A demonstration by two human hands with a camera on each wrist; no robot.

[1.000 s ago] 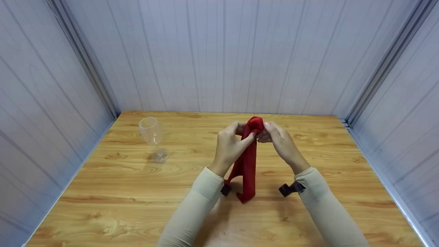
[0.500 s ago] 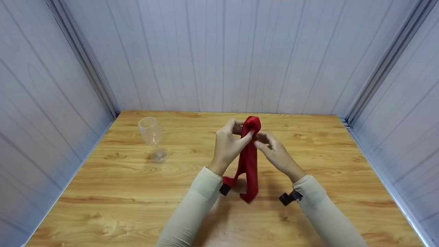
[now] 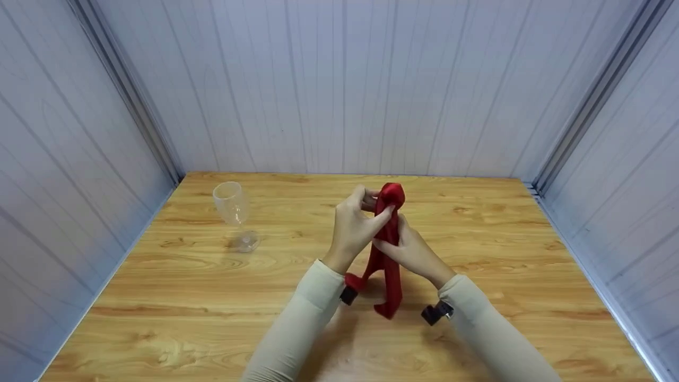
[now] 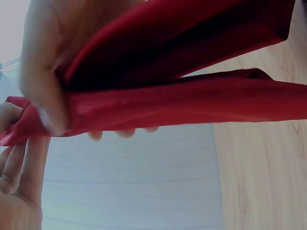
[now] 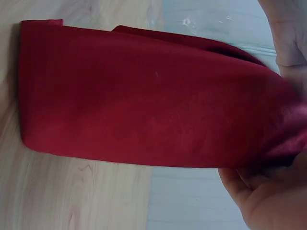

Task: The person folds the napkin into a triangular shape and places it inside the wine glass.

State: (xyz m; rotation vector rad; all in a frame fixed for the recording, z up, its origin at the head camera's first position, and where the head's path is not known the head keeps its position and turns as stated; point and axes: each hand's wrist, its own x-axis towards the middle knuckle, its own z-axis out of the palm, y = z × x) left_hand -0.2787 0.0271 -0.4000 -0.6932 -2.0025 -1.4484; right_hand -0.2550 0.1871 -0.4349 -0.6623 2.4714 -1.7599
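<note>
A folded red satin cloth [image 3: 392, 284] hangs in front of me, with two long tails pointing down toward the table. My left hand [image 3: 353, 227] pinches its upper end, thumb across the front and fingers behind. Just below that thumb, my right hand [image 3: 418, 254] grips the cloth with its thumb over the front; its fingers are mostly hidden behind. The left wrist view has the right hand's thumb [image 4: 50, 103] pressing on the red cloth [image 4: 192, 108], and folds gaping apart. A broad flat face of the cloth [image 5: 144, 100] fills the right wrist view.
A clear wine glass [image 3: 232, 204] stands upright at the back left of the wooden table [image 3: 159, 307]. White panel walls [image 3: 339, 90] enclose the back and both sides. A small black wrist camera [image 3: 437, 313] sits under the right sleeve.
My right hand has moved from beside the cloth's top end down and left, and now grips the cloth below my left thumb. The left hand has kept its pinch; the tails have swung slightly right.
</note>
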